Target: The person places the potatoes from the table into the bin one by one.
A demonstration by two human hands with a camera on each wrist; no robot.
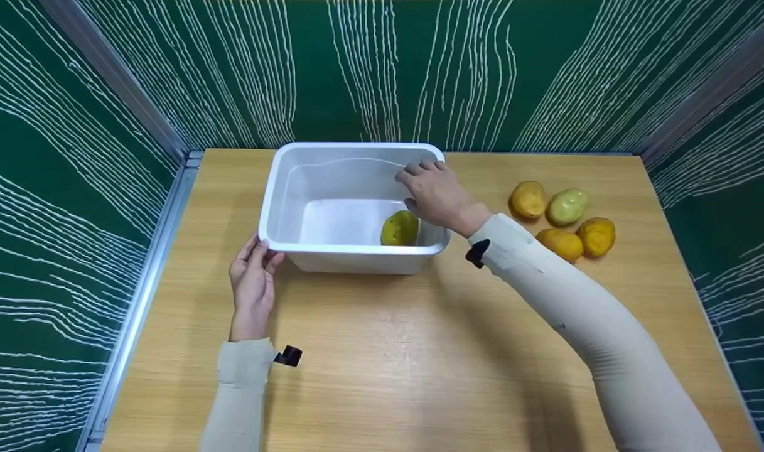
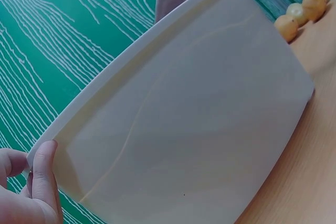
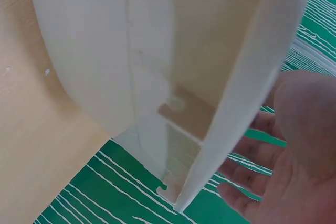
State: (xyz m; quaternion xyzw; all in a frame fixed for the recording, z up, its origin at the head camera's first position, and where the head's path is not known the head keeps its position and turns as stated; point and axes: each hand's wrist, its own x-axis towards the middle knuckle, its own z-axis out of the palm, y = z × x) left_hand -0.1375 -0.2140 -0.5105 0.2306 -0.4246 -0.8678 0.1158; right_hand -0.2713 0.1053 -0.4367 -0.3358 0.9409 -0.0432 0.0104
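A white plastic bin [image 1: 356, 262] stands on the wooden table with its open top facing up. One yellow-green, mango-like fruit [image 1: 400, 228] lies inside it, at the front right. My left hand [image 1: 253, 276] pinches the bin's rim at the front left corner, thumb and fingers on either side in the left wrist view. Over the bin's right side, my right hand [image 1: 437, 193] hovers with loosely bent fingers. Nothing shows in that right hand [image 3: 283, 150] in the right wrist view, where its fingers are spread beyond the rim.
Several mango-like fruits lie grouped on the table right of the bin: a yellow one [image 1: 528, 199], a pale green one [image 1: 567, 207] and orange-yellow ones [image 1: 597, 236]. Green walls [image 1: 413, 75] with white wavy lines enclose the table [image 1: 369, 351] at back and sides.
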